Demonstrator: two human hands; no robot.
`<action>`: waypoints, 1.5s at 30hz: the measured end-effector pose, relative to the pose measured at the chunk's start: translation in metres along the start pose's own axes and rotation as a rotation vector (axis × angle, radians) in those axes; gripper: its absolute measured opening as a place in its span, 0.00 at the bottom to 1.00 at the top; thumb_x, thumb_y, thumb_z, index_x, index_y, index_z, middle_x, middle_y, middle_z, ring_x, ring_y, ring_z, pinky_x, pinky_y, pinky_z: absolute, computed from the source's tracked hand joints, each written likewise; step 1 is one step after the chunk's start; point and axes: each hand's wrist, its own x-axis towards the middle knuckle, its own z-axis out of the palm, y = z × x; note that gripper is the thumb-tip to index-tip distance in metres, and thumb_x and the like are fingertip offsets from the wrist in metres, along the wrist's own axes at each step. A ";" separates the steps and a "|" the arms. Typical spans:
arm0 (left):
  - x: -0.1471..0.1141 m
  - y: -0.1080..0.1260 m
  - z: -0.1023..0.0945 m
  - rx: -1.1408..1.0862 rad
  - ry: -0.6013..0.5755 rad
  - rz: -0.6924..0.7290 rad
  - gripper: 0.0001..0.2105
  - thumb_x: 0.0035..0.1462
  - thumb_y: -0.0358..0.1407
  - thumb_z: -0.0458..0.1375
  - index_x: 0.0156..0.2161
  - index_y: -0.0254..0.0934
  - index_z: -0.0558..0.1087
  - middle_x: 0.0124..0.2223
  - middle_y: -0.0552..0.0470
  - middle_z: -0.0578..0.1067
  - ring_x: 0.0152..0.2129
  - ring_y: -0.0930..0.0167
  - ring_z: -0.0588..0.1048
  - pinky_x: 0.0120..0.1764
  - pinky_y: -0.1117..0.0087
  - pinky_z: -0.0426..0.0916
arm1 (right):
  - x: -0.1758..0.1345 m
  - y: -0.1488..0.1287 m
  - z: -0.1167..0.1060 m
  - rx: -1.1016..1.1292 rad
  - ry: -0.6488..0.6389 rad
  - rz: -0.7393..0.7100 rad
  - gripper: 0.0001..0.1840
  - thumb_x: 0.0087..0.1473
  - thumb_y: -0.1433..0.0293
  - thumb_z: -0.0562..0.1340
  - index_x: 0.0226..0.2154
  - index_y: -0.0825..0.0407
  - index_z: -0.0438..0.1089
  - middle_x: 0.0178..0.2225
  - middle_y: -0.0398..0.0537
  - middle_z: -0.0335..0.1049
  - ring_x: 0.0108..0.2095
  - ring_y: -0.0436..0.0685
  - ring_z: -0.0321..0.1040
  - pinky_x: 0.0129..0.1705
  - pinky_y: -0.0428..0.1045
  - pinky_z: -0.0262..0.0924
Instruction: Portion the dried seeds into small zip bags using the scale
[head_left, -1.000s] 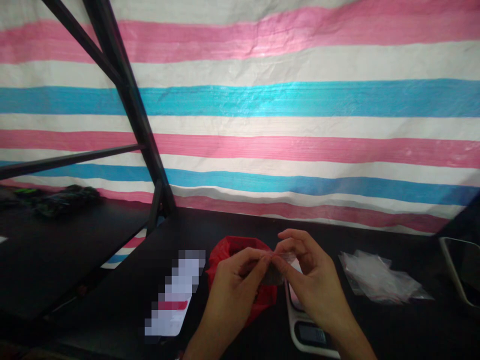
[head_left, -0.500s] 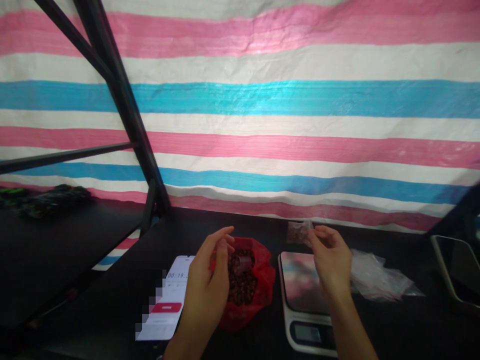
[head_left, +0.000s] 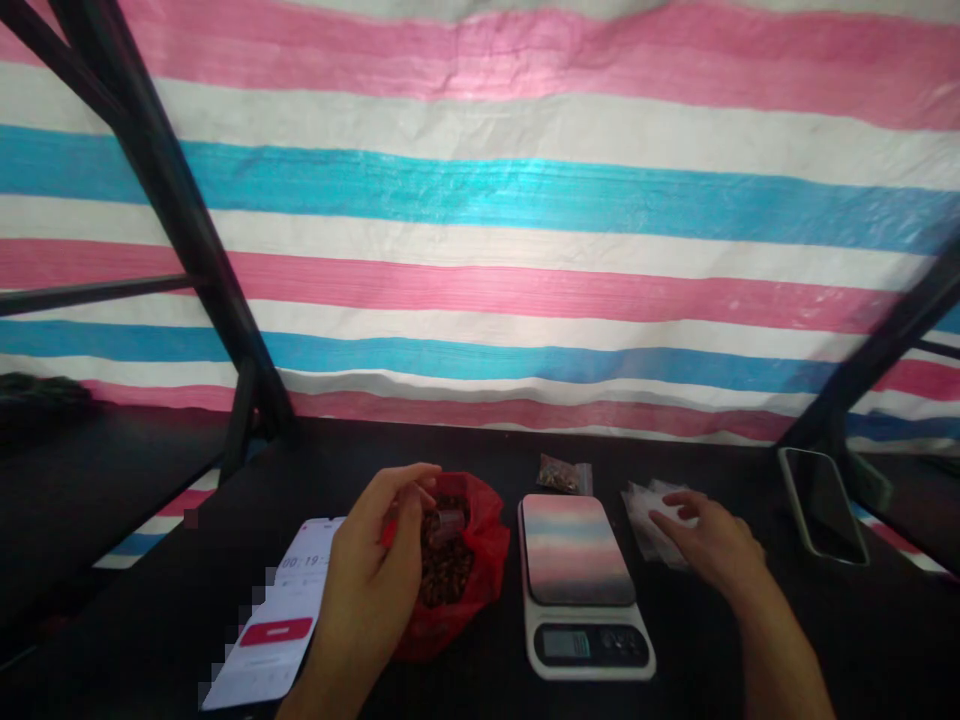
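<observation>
My left hand (head_left: 382, 560) hovers at the left side of a red plastic bag (head_left: 487, 550), its fingers loosely bent and nothing visible in them. The bag stands open, full of small brown pellets (head_left: 446, 578), with a small clear plastic cup (head_left: 448, 525) lying on them. My right hand (head_left: 709, 540) is open over a pile of clear zip bags (head_left: 649, 520), thumb and fingers apart. Between the hands is a white kitchen scale (head_left: 577, 550) with a bare shiny plate and a lit display. Behind it lies a small filled zip bag (head_left: 561, 474) with brown bits inside.
A phone showing a running timer (head_left: 277, 610) lies left of my left hand. Another phone (head_left: 825, 505) leans at the far right. Black metal frame bars (head_left: 172, 210) rise at both sides, and a striped tarp (head_left: 510, 230) hangs behind the black table (head_left: 360, 450).
My right hand has let go of the filled zip bag behind the scale and moved right to the clear bags. My left hand stays beside the red bag. The view has turned rightward.
</observation>
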 end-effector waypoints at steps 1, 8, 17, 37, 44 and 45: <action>0.000 0.001 0.001 0.012 -0.002 0.009 0.14 0.67 0.45 0.54 0.45 0.41 0.79 0.37 0.51 0.80 0.34 0.66 0.79 0.39 0.67 0.72 | 0.000 0.003 0.001 -0.096 -0.057 -0.039 0.17 0.50 0.58 0.66 0.40 0.49 0.80 0.43 0.58 0.82 0.49 0.76 0.78 0.53 0.64 0.66; -0.001 0.006 0.006 0.025 -0.009 0.044 0.13 0.67 0.44 0.54 0.44 0.42 0.80 0.35 0.52 0.79 0.31 0.67 0.78 0.37 0.67 0.71 | -0.004 0.000 0.013 -0.298 -0.165 -0.123 0.18 0.59 0.58 0.63 0.48 0.46 0.79 0.49 0.55 0.80 0.53 0.72 0.76 0.57 0.65 0.63; -0.002 0.009 0.008 0.057 -0.031 0.096 0.13 0.67 0.41 0.53 0.42 0.42 0.80 0.35 0.52 0.79 0.32 0.66 0.78 0.38 0.68 0.72 | -0.012 -0.014 0.019 -0.331 -0.166 -0.077 0.20 0.62 0.52 0.59 0.41 0.47 0.80 0.45 0.59 0.83 0.55 0.76 0.75 0.57 0.68 0.61; -0.047 0.006 0.053 -0.114 -0.167 -0.036 0.34 0.59 0.39 0.69 0.69 0.48 0.65 0.71 0.45 0.69 0.69 0.54 0.66 0.70 0.45 0.62 | -0.100 -0.121 -0.029 0.390 -0.294 -0.853 0.10 0.65 0.68 0.61 0.31 0.46 0.74 0.33 0.41 0.73 0.37 0.56 0.68 0.46 0.51 0.59; -0.042 0.001 0.038 -0.173 -0.125 -0.095 0.34 0.60 0.43 0.69 0.68 0.47 0.64 0.70 0.44 0.68 0.68 0.55 0.68 0.69 0.45 0.63 | -0.115 -0.141 -0.024 0.274 -0.280 -0.886 0.11 0.58 0.77 0.63 0.26 0.48 0.68 0.32 0.42 0.73 0.37 0.58 0.68 0.43 0.53 0.54; -0.042 0.001 0.037 -0.184 -0.123 -0.102 0.34 0.59 0.42 0.70 0.68 0.48 0.64 0.71 0.44 0.68 0.68 0.55 0.68 0.69 0.46 0.63 | -0.117 -0.143 -0.024 0.270 -0.284 -0.891 0.11 0.57 0.77 0.63 0.27 0.48 0.68 0.33 0.42 0.73 0.38 0.58 0.68 0.43 0.54 0.54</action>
